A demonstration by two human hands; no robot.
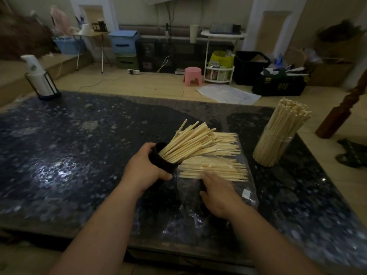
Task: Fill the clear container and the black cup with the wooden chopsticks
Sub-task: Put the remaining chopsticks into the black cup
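Observation:
My left hand (pixel 146 165) grips the black cup (pixel 163 160), tilted to the right, with a fan of wooden chopsticks (pixel 190 142) sticking out of its mouth. Loose chopsticks (pixel 218 169) lie in rows on a clear plastic bag (pixel 234 197) just right of the cup. My right hand (pixel 217 195) lies on the bag at the near ends of those chopsticks; its fingertips are hidden, so I cannot tell whether it holds any. At the right the clear container (pixel 275 143) stands upright, packed with chopsticks that lean out to the right.
All of this is on a dark speckled stone table (pixel 79 155). A white spray bottle in a black wire holder (pixel 39 78) stands at the far left corner. A carved wooden post (pixel 341 114) rises beyond the table's right edge. Boxes, a pink stool and bins line the floor behind.

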